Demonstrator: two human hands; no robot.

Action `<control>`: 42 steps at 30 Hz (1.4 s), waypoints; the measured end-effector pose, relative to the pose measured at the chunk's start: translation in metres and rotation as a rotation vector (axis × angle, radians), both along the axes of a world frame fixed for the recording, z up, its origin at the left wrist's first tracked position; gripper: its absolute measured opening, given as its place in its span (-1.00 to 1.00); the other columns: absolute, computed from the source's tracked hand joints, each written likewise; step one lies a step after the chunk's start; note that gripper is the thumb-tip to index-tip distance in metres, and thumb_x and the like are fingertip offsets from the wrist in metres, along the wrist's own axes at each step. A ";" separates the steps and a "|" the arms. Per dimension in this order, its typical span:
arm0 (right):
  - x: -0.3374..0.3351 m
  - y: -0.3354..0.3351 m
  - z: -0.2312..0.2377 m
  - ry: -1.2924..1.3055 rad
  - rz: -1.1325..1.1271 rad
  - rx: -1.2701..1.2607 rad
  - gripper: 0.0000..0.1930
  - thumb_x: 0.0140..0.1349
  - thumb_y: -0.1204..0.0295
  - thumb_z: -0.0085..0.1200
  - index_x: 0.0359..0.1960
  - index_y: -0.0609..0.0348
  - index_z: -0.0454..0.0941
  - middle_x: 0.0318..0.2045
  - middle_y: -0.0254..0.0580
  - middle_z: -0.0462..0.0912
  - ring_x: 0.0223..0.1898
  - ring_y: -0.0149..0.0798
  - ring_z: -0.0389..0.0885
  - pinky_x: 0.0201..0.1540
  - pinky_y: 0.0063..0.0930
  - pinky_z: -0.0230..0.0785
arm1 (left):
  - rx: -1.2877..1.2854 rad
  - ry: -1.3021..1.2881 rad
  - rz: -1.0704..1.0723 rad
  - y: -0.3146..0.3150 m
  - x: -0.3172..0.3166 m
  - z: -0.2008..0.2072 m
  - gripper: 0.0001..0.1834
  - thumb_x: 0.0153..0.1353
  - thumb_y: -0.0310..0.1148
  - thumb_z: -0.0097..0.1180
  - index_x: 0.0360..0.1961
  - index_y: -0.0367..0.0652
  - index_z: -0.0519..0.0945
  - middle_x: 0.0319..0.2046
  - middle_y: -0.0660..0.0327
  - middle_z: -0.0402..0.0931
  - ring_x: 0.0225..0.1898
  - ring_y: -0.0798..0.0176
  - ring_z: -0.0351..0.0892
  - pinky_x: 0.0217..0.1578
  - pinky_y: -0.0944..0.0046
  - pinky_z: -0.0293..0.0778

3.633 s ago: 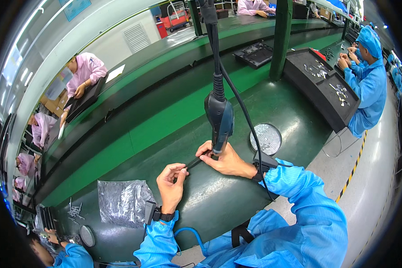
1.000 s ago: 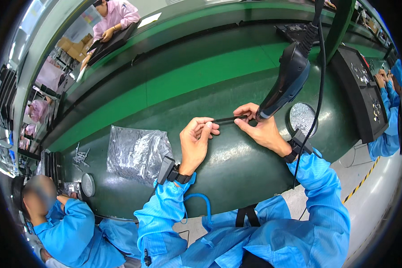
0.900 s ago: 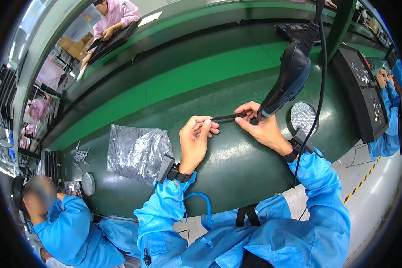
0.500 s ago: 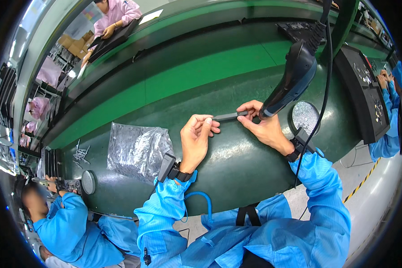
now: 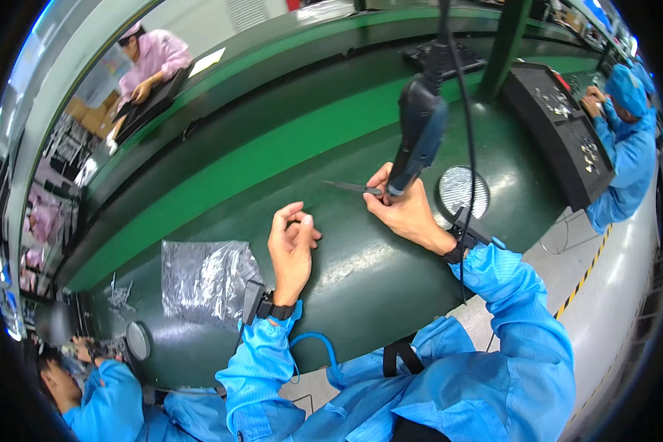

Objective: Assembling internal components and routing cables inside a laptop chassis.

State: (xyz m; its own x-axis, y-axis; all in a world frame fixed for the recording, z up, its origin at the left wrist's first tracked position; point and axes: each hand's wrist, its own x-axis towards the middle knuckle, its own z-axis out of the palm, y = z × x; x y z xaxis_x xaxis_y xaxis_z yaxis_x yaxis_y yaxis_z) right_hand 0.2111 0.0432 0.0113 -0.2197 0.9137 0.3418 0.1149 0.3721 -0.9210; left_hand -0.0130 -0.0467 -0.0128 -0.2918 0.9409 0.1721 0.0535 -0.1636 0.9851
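My right hand pinches a slim dark grey strip by its thicker end. The strip's thin, pointed end sticks out to the left over the table. A black corded power screwdriver hangs in front of the right hand, its lower end overlapping the fingers. I cannot tell whether the hand touches it. To the left, my left hand is raised with half-curled fingers apart and nothing in it. Just left of it lies a clear plastic bag of many small dark pieces.
Beside my right wrist sits a round dish with a dotted surface. A black parts tray stands at the right. Loose slim pieces and another round dish lie at the left, near a co-worker in blue.
My left hand has let go of the strip and drawn back to the left. The right hand keeps the strip, now tilted with its point outward. The whole view has shifted.
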 end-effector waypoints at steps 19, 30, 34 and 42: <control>0.077 -0.018 0.007 -0.490 -0.261 0.402 -0.85 0.06 0.46 0.38 -0.37 0.18 0.65 -0.41 -0.16 0.63 -0.23 0.00 0.55 -0.13 -0.06 0.36 | 0.000 0.126 -0.019 0.002 0.000 0.001 -0.76 0.59 -0.35 0.09 0.07 -0.29 0.64 -0.26 0.25 0.66 -0.35 0.45 0.63 -0.38 0.39 0.49; 0.141 -0.079 0.028 -0.707 -0.420 0.517 -0.80 0.01 0.49 0.48 -0.34 0.03 0.70 -0.42 -0.32 0.60 -0.24 -0.14 0.53 -0.11 -0.14 0.19 | -0.021 0.138 -0.036 0.002 -0.002 0.001 -0.75 0.62 -0.31 0.07 0.04 -0.27 0.66 -0.22 0.22 0.66 -0.35 0.45 0.60 -0.36 0.41 0.44; 0.198 -0.051 0.035 -0.686 -0.710 0.465 -0.85 0.13 0.48 0.42 -0.27 0.04 0.73 -0.40 -0.34 0.62 -0.25 -0.16 0.53 -0.09 -0.19 0.19 | -0.040 0.169 -0.054 0.003 0.005 0.005 -0.77 0.61 -0.33 0.08 0.00 -0.27 0.68 -0.22 0.23 0.66 -0.34 0.46 0.60 -0.36 0.42 0.43; 0.245 0.011 -0.024 -0.694 -0.767 0.256 -0.87 0.14 0.39 0.41 -0.32 0.12 0.74 -0.47 -0.30 0.65 -0.26 -0.11 0.57 -0.09 -0.16 0.27 | -0.022 0.222 -0.073 0.001 0.001 0.004 -0.81 0.58 -0.39 0.10 -0.04 -0.27 0.69 -0.20 0.27 0.67 -0.31 0.48 0.61 -0.33 0.42 0.44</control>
